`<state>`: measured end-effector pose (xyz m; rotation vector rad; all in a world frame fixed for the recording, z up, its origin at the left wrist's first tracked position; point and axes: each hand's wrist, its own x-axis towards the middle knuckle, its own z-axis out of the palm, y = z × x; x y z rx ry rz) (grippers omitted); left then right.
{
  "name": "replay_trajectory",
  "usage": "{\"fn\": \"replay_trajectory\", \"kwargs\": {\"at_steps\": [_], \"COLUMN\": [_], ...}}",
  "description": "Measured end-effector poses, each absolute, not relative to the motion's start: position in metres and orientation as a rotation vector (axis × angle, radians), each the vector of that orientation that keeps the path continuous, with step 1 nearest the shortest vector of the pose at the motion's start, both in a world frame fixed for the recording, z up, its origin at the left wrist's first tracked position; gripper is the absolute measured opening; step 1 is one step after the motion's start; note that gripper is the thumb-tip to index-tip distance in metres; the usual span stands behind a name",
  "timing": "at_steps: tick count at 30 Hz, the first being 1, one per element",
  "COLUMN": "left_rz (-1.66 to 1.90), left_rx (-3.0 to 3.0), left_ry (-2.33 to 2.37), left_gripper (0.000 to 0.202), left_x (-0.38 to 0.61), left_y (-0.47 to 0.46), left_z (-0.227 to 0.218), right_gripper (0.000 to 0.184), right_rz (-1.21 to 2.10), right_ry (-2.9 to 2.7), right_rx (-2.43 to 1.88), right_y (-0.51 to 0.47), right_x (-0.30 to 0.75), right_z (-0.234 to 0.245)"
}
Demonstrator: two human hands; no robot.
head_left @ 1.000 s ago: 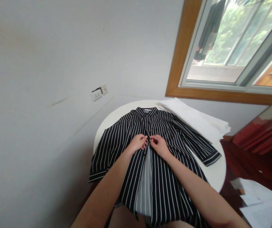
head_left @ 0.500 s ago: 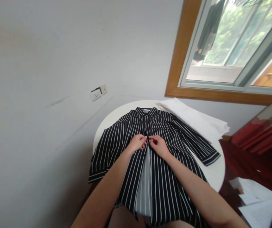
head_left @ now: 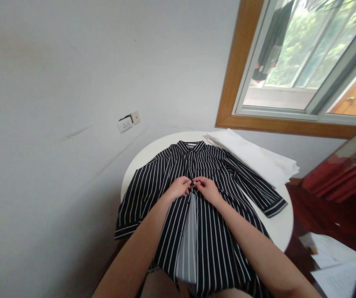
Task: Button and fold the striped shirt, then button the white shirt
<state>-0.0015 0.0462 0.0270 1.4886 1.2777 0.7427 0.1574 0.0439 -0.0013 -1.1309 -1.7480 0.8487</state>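
Head view: 2 hands (head_left: 179,187) (head_left: 208,189) partly hide the striped shirt (head_left: 212,238) they pinch.

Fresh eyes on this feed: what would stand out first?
The striped shirt, spread over the white table, would likely catch the eye first. At its middle, the left hand and right hand pinch the front, just above where it parts. Next comes the bright window at upper right.

Shirt (head_left: 209,223) on table (head_left: 280,229), probably papers (head_left: 342,273) right
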Motion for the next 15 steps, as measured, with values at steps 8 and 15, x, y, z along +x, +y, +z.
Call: {"fn": "replay_trajectory", "kwargs": {"at_steps": [8, 15], "left_rz": [0.713, 0.732], "left_rx": [1.476, 1.57], "left_ry": [1.312, 1.34], "left_gripper": [0.024, 0.025], "left_x": [0.0013, 0.0024], "left_y": [0.0439, 0.0406], "left_z": [0.0325, 0.0352], "right_gripper": [0.019, 0.019], "right_rz": [0.734, 0.696], "right_ry": [-1.775, -1.797], "right_rx": [-1.217, -1.228], "right_y": [0.0415, 0.0413], "right_x": [0.1522, 0.1505], "right_z": [-0.0015, -0.0005]}}
